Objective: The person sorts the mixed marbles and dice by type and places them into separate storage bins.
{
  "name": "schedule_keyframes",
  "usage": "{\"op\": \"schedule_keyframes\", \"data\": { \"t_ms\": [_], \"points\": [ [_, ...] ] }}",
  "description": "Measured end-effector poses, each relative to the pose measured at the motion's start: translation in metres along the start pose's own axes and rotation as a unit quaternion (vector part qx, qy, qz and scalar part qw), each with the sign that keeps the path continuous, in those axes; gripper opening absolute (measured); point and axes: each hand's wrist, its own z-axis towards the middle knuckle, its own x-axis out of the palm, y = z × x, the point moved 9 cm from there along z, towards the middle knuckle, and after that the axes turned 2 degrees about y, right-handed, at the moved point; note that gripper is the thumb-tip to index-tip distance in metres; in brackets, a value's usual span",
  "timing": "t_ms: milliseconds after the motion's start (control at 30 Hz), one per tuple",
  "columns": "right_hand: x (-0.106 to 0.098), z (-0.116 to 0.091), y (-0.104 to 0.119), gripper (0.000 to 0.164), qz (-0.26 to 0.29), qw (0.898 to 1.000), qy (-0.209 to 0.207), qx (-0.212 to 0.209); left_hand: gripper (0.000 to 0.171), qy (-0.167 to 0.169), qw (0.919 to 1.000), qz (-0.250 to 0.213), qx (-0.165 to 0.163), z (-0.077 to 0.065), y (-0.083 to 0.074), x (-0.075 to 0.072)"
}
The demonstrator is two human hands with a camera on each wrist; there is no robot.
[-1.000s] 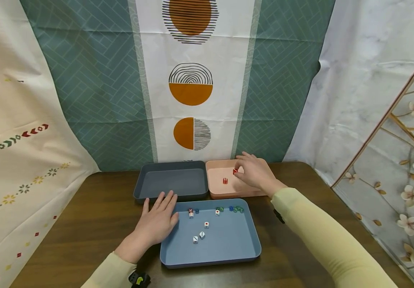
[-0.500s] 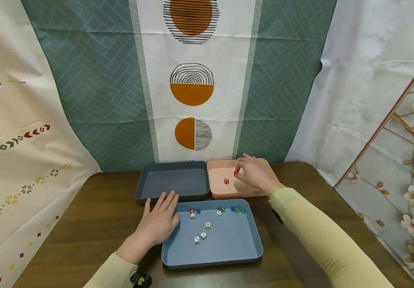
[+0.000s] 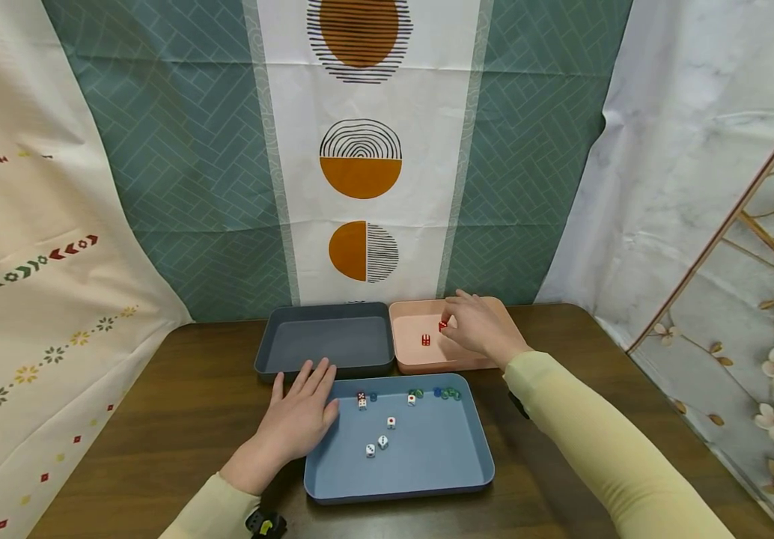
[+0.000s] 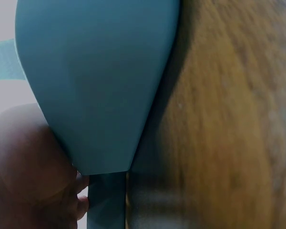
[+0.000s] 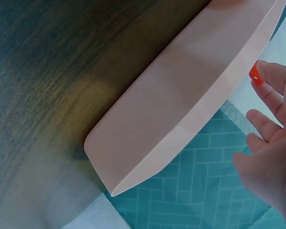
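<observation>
One red die [image 3: 442,326] is at the far right, held above the pink tray [image 3: 409,318]; the right wrist view shows it beyond the tray's rim, at the fingertips. A second red die [image 3: 426,340] lies on that tray's floor, just to the left. Touching or close beside the pink tray on its left is the dark grey tray [image 3: 326,333], and nearer the person sits the blue tray [image 3: 427,464]. Five white dice [image 3: 383,442] lie in the blue tray, with another red die [image 3: 361,395] right behind one of them, and small green pieces [image 3: 451,393] and blue pieces [image 3: 437,391] gathered along its far side. The right hand [image 3: 477,323] hides part of the pink tray's right half. The left hand [image 3: 299,419] covers the blue tray's far left corner and overlaps the dark grey tray's near edge in the head view. The table [image 3: 178,389] is dark wood, with a green patterned cloth [image 3: 185,150] hanging at its far side. The right hand pinches the red die between thumb and finger, other fingers loosely bent; the left has straight, spread fingers and grips nothing.
</observation>
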Motion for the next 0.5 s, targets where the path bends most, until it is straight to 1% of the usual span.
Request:
{"op": "schedule_keyframes", "data": {
  "t_ms": [267, 500],
  "points": [
    [0.0006, 0.0012, -0.0017, 0.017, -0.005, 1.000, -0.002, -0.005, 0.067, 0.001, 1.0000, -0.001, -0.001, -0.0007, 0.0004, 0.0002],
    [-0.0012, 0.0022, -0.0048, 0.019, -0.005, 1.000, 0.005, 0.005, 0.067, -0.002, 1.0000, 0.000, 0.003, -0.0007, -0.0013, -0.0015]
  ]
}}
